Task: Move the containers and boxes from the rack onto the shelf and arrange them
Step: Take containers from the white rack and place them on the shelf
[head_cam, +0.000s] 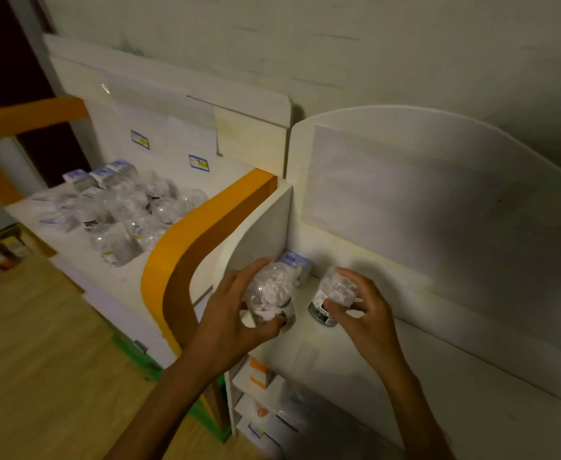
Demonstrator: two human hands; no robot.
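The left hand (236,310) grips a clear plastic container (269,293) filled with small white pieces, fingers and thumb curled round it, holding it tilted near the left end of the white shelf (355,353), close to the shelf's side panel. Whether its base touches the shelf cannot be told; the hand hides the lower part. The right hand (362,313) grips a second clear container (334,297) from above and from the side, fingertips curled over its top. This one stands upright on the shelf, toward the back edge, and carries a dark label on which only part of the lettering reads; the rest is too blurred. The two containers sit near each other but apart.

Behind the left container, in the back left corner of the shelf, a small white and blue box (297,265) is partly hidden by the container in front of it.

To the left, beyond an orange curved edge (199,234), the rack (113,280) holds a heap of clear wrapped containers (123,210), blurred so that single ones are hard to separate. Below the shelf, lower tiers hold boxes (259,373), dim and partly cut off. Wooden floor (40,360) shows at the lower left.
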